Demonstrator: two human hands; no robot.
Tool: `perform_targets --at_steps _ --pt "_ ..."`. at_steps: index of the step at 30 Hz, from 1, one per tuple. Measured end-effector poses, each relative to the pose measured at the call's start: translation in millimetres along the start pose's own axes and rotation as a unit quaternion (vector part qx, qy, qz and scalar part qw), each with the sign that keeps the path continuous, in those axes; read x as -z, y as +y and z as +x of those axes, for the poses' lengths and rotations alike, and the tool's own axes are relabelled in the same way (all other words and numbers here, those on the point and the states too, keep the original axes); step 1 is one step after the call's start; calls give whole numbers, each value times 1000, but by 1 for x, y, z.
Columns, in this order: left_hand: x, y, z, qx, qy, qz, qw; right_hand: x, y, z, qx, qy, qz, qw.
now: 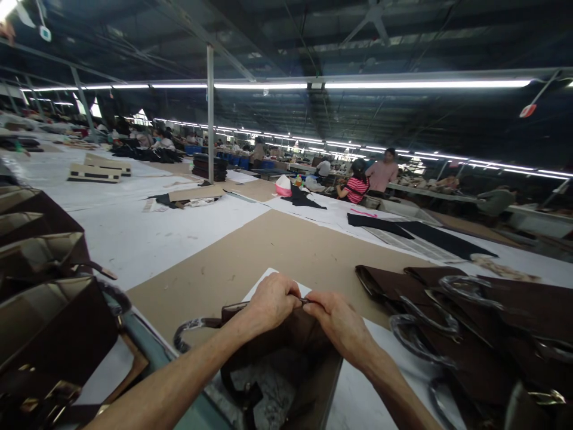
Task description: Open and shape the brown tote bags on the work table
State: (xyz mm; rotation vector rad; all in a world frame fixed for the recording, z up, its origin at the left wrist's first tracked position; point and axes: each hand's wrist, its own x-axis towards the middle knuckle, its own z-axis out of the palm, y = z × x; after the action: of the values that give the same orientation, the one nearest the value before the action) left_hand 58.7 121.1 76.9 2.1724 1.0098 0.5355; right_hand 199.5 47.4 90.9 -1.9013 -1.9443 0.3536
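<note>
- Here, your left hand [271,301] and right hand [341,322] meet at the far top edge of the brown handbag [286,358], which stands open-mouthed on the bench [250,251] directly in front of you.
- Left grip: clenched, fingers curled over the bag's rim; a thin dark strip or tab runs from under them toward the right. What exactly it is, you cannot tell at this size.
- Right grip: pinched on the other end of that same strip, fingertips just touching those of the left hand.
- Key relation: the rim's long axis runs left to right across your view, and both hands sit on it side by side, near its middle. Neither hand is nearer; the left comes in from the lower left, the right from the lower right.
- The bag's mouth lies toward you from the grips, showing crumpled paper stuffing [264,388] inside.
- A wrapped handle [188,331] arcs out from the bag's left side, well clear of both hands.
- Flanking: upright finished bags [49,322] on your left, a stack of flat brown bags [483,322] on your right, apart from the one you hold.
- Background: other people [371,176] at far benches, not near your hands.
</note>
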Motion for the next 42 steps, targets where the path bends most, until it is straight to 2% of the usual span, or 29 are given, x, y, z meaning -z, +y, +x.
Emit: perform_targets --at_steps 4,8,13,16,21,27,34,42 --pt "-2 1 -4 -28 29 39 998 -1 -4 1 28 -14 11 999" --pt "5 4 -16 -66 7 78 995 3 -8 -1 25 -22 5 999" --pt "18 11 -37 -15 40 173 984 13 -2 -12 -37 -11 -22 999" --pt "17 7 -42 -3 30 125 992 15 3 -19 -72 -9 -34 997" --pt "8 -1 -37 -28 14 52 998 13 8 -26 -89 -15 -26 996" --pt "2 -1 -30 -54 2 58 997 13 10 -24 -77 -10 -24 997" --pt "3 5 -32 -46 5 77 996 12 4 -12 4 -45 -9 999" --pt "-4 -1 -30 -48 31 87 995 6 4 -8 17 -31 -62 997"
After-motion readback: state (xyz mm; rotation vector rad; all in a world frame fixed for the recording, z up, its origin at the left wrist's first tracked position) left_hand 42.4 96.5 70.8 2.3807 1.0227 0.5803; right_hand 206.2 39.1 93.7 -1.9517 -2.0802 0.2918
